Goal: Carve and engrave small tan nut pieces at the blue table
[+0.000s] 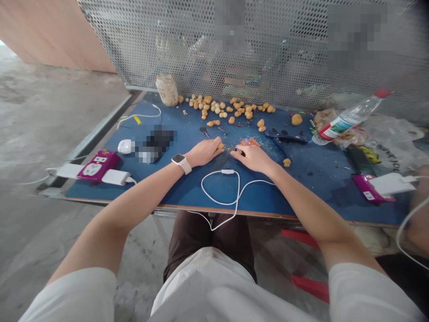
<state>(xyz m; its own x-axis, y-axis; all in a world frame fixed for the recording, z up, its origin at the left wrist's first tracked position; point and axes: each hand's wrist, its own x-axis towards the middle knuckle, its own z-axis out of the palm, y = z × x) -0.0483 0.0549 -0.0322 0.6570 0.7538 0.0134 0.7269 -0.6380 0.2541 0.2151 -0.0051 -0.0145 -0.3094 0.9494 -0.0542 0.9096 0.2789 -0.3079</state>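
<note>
The left hand [203, 152] is closed around a small tan nut [220, 146], and the right hand [254, 158] pinches a slim dark-handled tool [239, 151] whose tip reaches that nut, above the middle of a blue-painted worktable [197, 188]. Orange shavings [250, 142] lie just far of the right hand. A white charging cable [221, 188] loops between the forearms. Farther off, loose tan nuts [228, 107] scatter before a perforated metal screen [234, 44], with a clear plastic bottle [351, 117] to the right and a magenta power socket [98, 165] to the left.

The left hand [203, 152] holds a small tan lump [220, 146]; the right hand [254, 158] grips a dark-handled tool [240, 152].
</note>
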